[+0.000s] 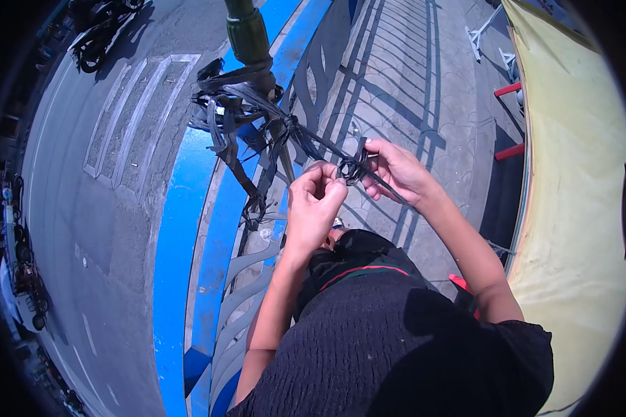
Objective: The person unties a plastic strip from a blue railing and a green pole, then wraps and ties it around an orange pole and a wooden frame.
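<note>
Black strips of cord (313, 142) run from a tangled bundle (233, 101) on a green pole (247, 38) down to my hands. My left hand (316, 201) pinches the loose loops of a knot (350, 169) between thumb and fingers. On the other side of that knot, my right hand (400, 170) is closed on the same black cord, thumb up and fingers curled beneath. One strand passes under the right hand toward the wrist. The exact strands within the fingers are partly hidden.
A blue metal railing (181, 236) with grey curved bars stands at my left, beside a road. On my right hangs a yellow tarp (570, 174) near red bars (509, 151). Motorcycles (97, 31) are on the road side. Tiled pavement (410, 76) lies ahead.
</note>
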`<state>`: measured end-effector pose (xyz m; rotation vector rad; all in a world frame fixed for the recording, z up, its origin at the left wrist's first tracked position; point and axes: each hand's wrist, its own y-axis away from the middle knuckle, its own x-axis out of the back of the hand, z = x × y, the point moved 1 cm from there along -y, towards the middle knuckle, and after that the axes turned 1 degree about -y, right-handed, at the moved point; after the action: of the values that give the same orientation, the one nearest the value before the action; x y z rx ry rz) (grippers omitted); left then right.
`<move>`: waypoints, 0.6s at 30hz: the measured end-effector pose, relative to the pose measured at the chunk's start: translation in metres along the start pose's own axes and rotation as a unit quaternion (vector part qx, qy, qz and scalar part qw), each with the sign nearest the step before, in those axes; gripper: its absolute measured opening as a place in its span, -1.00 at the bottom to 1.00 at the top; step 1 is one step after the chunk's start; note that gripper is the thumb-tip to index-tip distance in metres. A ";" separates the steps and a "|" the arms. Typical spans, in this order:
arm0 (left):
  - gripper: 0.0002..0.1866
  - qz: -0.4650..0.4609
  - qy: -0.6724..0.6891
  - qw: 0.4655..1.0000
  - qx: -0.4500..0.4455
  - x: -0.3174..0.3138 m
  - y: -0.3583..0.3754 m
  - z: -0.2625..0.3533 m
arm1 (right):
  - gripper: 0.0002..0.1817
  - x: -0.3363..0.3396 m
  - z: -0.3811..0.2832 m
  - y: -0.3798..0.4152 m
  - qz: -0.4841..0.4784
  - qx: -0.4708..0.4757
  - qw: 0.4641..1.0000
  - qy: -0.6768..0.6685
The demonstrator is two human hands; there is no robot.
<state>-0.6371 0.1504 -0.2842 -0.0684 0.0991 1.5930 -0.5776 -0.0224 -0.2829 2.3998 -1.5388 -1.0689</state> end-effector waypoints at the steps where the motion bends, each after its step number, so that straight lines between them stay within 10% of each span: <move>1: -0.90 0.007 0.000 1.000 0.003 0.001 0.002 0.000 | -0.70 -0.002 0.000 0.002 0.000 -0.001 1.000 0.000; 5: -0.83 0.009 -0.058 0.998 -0.014 0.014 0.000 -0.003 | -0.80 -0.014 0.000 -0.001 0.083 0.224 0.913 0.331; 7: -0.77 -0.055 -0.048 0.997 0.012 0.017 0.001 -0.001 | -0.82 -0.022 -0.014 -0.003 0.251 0.441 0.690 0.516; 9: -0.72 -0.073 0.025 0.997 0.007 0.018 0.002 -0.002 | -0.77 -0.008 -0.017 -0.017 0.233 0.401 0.788 0.405; 11: -0.70 -0.150 0.132 0.976 0.088 0.029 0.005 -0.006 | -0.72 0.020 -0.021 -0.025 0.108 0.119 0.986 0.037; 15: -0.62 -0.097 0.118 0.986 0.069 0.035 0.012 0.001 | -0.56 0.005 -0.021 -0.007 0.119 0.147 0.965 0.181; 18: -0.56 -0.116 0.401 0.907 -0.060 0.043 0.002 0.004 | -0.45 -0.005 -0.024 0.003 0.075 0.108 0.960 0.247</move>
<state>-0.6400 0.1938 -0.2851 -0.8053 0.6109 1.2428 -0.5670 -0.0263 -0.2614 2.3765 -1.6720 -0.2464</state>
